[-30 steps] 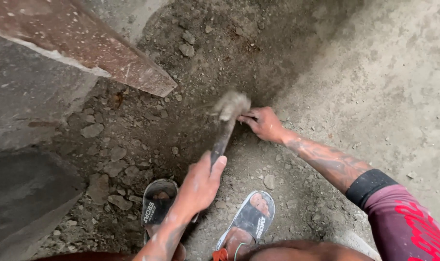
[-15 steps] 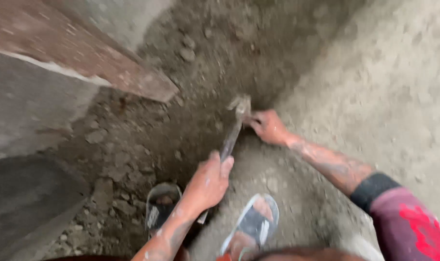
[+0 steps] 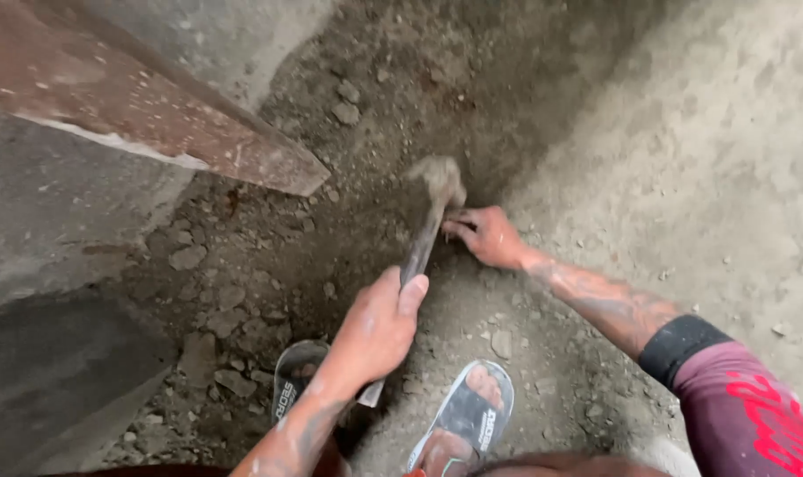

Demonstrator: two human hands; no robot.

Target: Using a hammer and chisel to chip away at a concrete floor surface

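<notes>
Hammer (image 3: 432,208) head lower than before | left hand (image 3: 379,331) gripping handle

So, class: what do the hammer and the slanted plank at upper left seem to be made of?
Hammer: head probably metal, dust-coated and blurred; handle dark, possibly wood or steel, unclear. Plank: looks like weathered reddish-brown wood, with a rough stained face and a pale worn edge.

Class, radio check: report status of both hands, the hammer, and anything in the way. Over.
Left hand grips hammer handle. Right hand on the dirt beside the hammer head. Loose stones around; plank overhangs at left.
</notes>
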